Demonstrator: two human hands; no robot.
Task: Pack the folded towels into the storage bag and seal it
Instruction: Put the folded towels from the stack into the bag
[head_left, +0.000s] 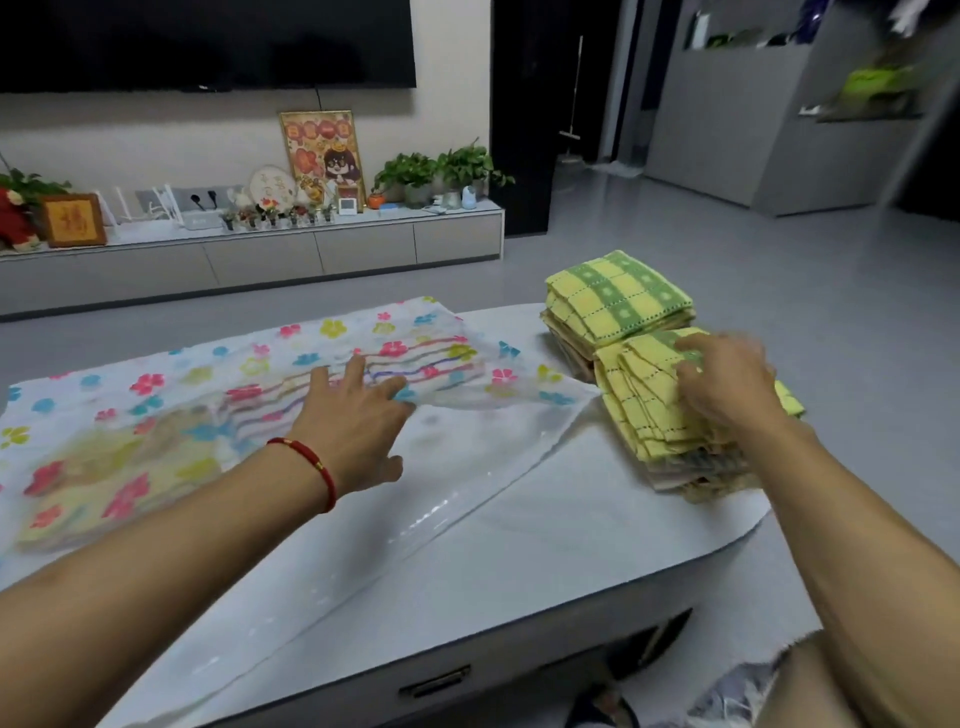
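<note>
Table (545, 561): white top, a drawer handle on its near edge; bears everything below.

Bag (171, 395): translucent, printed with coloured flowers, flat on the left part of the table, its clear mouth end spread toward the table's middle. Towels show through it: a pale yellowish one near the left edge, a wavy-striped one farther in.

Left hand (358, 421): a red cord bracelet (311, 462) at the wrist. Fingers spread, thumb and fingers pinching up the bag's upper layer at the mouth, above the striped towel.

Right hand (727, 379): fingers curled down onto the top of the near stack (660, 421), on the table's right edge. It presses the top yellow checked towels; whether it has closed on one cannot be told.

Near stack: folded towels, yellow on top, duller ones beneath, just right of the bag's mouth.

Far stack (618, 296): folded towels, yellow and green checked on top, behind the near stack at the table's far right corner, touching it.

Cabinet (260, 254): long and low, well beyond the table, against the wall under a dark screen.
</note>
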